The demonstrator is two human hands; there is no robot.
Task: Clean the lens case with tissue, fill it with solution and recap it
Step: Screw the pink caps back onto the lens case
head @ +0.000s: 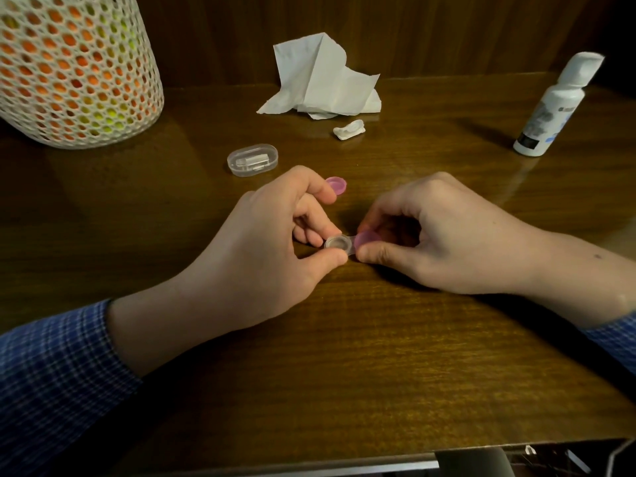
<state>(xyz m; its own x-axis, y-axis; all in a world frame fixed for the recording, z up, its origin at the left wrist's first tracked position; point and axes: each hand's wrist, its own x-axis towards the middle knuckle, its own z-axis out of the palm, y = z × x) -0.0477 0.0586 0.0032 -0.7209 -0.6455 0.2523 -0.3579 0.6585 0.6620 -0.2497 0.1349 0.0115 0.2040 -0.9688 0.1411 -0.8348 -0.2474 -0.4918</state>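
Fingers (332, 258) pinch clear round lens case (339, 243).

Bare wooden table (378, 356) lies open near the front edge. Farther back stand a clear plastic box (252, 160), loose pink cap (336, 185), crumpled tissue (323, 80), what looks like a small wad (349, 129), and the solution bottle (554, 108) far right.

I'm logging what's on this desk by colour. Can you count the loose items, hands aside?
White: 4: crumpled white tissue sheet, small white tissue wad, white plastic solution bottle, white mesh lamp
Pink: 2: loose pink round cap, pink cap on the case
Clear: 2: clear plastic lens case, clear oval box
Total: 8
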